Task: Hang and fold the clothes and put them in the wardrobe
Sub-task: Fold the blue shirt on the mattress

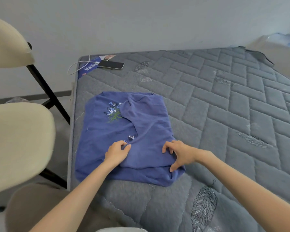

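Head view looks down on a blue garment [107, 131] lying flat on a grey quilted mattress [224, 106], left of centre in the frame and close to the mattress's left edge. Its right-hand panel is already turned in over the middle, half covering an embroidered sprig [113, 112] on the front, so the piece reads as part folded, with more folds to come.

Both hands sit on the near third of the cloth, low in the frame. The left hand [118, 152] has its fingers curled and pinches a small ridge of fabric where the turned-in panel's edge ends. The right hand [177, 154] is on the panel's lower right, fingers bent with their tips on the cloth and the thumb stretched down to the near fold edge. Whether it has gathered any fabric or only presses on it cannot be told.

The garment's long axis runs from the near edge up the frame toward the far edge, tilted slightly right at the bottom. The rest of the cloth therefore lies ahead of both hands, up the frame. A likely next fold would carry the near end forward along that axis, with the hands about equally close to it.

A phone [111, 64] on a white cable [77, 67] rests at the mattress's far left corner, well apart from the garment. Cream chairs [15, 144] fill the left of the frame.
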Available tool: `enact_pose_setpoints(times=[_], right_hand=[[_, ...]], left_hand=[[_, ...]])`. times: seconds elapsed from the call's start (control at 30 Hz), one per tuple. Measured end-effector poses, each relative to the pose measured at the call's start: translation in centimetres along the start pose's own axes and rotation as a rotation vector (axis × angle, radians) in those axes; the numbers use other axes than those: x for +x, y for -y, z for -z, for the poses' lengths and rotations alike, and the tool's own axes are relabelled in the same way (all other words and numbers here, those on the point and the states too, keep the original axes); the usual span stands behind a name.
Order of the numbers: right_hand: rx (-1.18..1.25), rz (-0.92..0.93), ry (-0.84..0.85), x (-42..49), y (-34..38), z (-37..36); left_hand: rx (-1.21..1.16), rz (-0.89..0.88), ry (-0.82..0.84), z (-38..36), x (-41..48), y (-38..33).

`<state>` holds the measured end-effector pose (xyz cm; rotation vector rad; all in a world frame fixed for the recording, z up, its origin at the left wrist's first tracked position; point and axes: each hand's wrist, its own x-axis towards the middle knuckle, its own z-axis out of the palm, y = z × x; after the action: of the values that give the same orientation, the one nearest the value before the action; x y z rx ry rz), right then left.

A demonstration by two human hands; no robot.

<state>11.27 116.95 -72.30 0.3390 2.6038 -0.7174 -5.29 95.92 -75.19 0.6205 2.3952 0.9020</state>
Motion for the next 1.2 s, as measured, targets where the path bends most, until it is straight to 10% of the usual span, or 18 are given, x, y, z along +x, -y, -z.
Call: enact_pose_setpoints(times=[0.27,0.7,1.2], right_hand=[[-0.046,0.023,-0.225,-2.7,0.4,-1.5],[-0.044,-0.185,0.075,-3.3,2.1,-0.9],[0.204,-0.163,-0.492,6.0,3.5,3.2]], left_hand=[[-0.253,0.097,-0.048,0.9,0.0,0.4],[0.113,0.054,-0.004,-0.2,-1.0,1.4],[-0.199,0.136,-0.012,0.4,4.9,-2.3]])
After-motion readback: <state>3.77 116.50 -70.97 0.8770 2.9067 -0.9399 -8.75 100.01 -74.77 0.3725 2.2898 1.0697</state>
